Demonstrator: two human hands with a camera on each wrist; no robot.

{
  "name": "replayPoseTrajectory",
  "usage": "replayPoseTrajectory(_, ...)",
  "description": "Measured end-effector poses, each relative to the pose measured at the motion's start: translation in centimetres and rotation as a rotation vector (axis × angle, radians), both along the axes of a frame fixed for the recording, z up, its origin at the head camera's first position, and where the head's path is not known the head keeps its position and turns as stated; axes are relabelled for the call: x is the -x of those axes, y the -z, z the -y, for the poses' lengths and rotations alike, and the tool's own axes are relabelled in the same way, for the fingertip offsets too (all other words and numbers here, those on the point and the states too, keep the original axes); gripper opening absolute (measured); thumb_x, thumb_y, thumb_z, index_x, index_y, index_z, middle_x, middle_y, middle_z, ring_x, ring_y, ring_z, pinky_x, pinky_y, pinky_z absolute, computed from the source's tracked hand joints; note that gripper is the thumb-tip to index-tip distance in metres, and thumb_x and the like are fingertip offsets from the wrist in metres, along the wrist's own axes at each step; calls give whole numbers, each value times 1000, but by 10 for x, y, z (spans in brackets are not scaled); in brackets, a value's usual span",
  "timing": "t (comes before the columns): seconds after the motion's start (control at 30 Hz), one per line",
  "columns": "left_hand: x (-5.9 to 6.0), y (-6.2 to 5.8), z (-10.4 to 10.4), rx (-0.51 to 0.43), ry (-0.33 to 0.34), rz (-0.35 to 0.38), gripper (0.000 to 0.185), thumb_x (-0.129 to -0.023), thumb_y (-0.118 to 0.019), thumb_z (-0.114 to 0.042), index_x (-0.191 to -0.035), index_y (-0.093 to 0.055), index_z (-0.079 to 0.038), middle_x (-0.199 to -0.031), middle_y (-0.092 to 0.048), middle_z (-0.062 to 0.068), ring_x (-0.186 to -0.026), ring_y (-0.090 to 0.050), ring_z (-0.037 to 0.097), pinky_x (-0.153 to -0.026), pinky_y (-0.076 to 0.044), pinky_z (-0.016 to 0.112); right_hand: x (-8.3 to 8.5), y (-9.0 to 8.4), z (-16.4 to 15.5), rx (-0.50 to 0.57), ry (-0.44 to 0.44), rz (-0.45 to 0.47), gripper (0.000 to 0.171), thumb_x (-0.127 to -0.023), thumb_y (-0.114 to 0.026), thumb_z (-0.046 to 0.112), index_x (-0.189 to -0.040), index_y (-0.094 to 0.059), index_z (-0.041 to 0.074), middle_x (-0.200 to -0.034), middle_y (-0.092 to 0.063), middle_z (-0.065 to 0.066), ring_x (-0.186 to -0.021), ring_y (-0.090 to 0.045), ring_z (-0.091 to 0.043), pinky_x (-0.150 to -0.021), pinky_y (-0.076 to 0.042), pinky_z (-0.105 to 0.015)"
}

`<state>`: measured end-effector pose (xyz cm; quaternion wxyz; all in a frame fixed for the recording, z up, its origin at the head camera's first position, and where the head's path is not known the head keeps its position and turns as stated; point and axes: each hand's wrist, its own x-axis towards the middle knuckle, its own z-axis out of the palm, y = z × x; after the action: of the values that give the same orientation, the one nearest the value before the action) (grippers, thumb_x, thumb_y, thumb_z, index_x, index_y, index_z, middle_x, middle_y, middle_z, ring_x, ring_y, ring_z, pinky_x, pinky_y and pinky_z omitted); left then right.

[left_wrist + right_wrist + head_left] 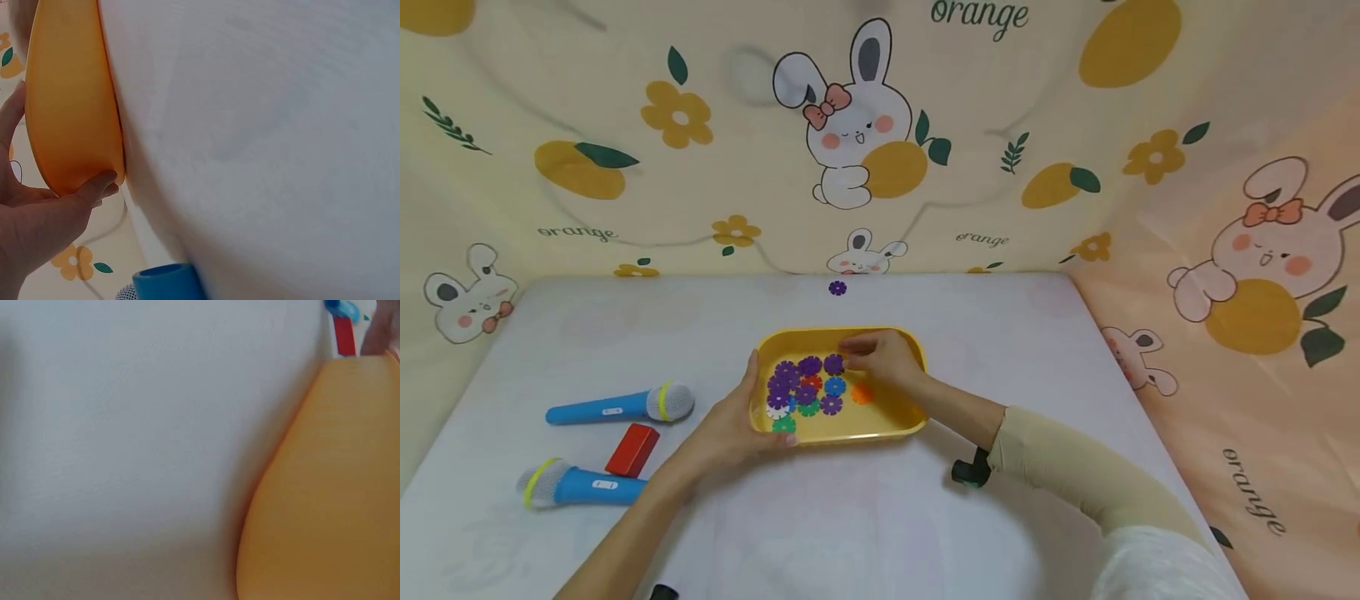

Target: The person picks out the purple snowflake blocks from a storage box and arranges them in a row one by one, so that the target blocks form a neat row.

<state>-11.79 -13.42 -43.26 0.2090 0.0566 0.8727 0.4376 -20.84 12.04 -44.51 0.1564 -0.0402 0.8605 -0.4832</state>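
Two hands at yellow tray (891, 427) — left hand (730, 429) grip clasping its rim, right hand (883, 357) fingertips pinching purple disc (833, 363).

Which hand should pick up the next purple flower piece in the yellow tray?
Probably the right hand: it is inside the yellow tray, fingertips at a purple piece. The left hand holds the tray's rim.

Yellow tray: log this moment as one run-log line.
left hand grips yellow tray at its left rim | right hand inside tray, fingertips at purple disc | one purple disc lies apart on table
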Motion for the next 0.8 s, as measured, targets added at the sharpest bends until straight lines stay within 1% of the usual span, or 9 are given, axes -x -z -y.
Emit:
replayPoseTrajectory(0.17,1,-1,1,2,2,-12,132,-76,-86,-42,-157,16,-18,-162,-17,24,-143,-23,50,-111,-27,63,-2,3,13,-67,1,-28,25,-89,-76,12,-113,-76,9,-107,-75,-3,-98,-70,-15,-87,-55,-25)
replayPoseTrajectory(0.3,2,-2,0,1,8,-16,132,-76,-85,-44,-157,16,-19,-162,-15,24,-144,-22,50,-112,-27,63,-4,5,20,-79,27,-73,23,-87,-78,13,-109,-77,6,-102,-76,-5,-87,-72,-13,-78,-57,-22)
replayPoseTrajectory(0.4,3,-1,0,-4,7,-10,132,-76,-85,-44,-157,17,-20,-162,-16,23,-144,-22,50,-112,-26,63,-4,7,22,-60,40,-100,22,-87,-77,12,-107,-77,4,-99,-76,-7,-87,-73,-15,-77,-58,-22)
replayPoseTrajectory(0.6,0,2,1,-23,-6,17,132,-77,-85,-43,-157,18,-21,-163,-16,22,-144,-21,49,-112,-25,63,-5,11,23,-124,23,-146,16,-89,-75,14,-104,-80,11,-98,-77,-1,-90,-70,-13,-79,-56,-22)
replayPoseTrajectory(0.7,0,3,1,-20,-9,23,132,-76,-85,-44,-157,18,-22,-163,-14,23,-145,-19,49,-113,-24,63,-4,11,22,-148,20,-158,15,-91,-74,15,-104,-80,13,-98,-77,1,-88,-69,-12,-77,-56,-22)
replayPoseTrajectory(0.8,0,3,1,-10,-15,22,133,-76,-85,-45,-157,17,-22,-163,-14,23,-145,-19,49,-113,-23,63,-3,10,22,-145,14,-172,16,-92,-72,16,-106,-79,13,-99,-76,0,-84,-68,-11,-74,-56,-22)
